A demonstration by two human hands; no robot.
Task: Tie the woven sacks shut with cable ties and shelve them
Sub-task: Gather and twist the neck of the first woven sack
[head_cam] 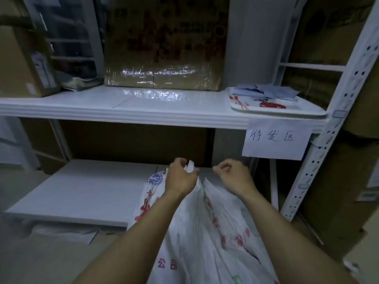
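Tying step, I'd say: left hand [180,178] grips the woven sack [207,232] neck; right hand [234,175] fingers [223,165] curled, cable tie unseen, can't tell. Next: cinch, lift onto lower shelf [82,191].

Single view: a head-worn wide-angle camera faces forward and down at the upper shelf [143,103] from in front of it and slightly above. Range is close. Below that shelf, the left hand [180,177], right hand [233,175] and woven sack [205,232] lie nearest the lens, with the forearms entering at the bottom edge.
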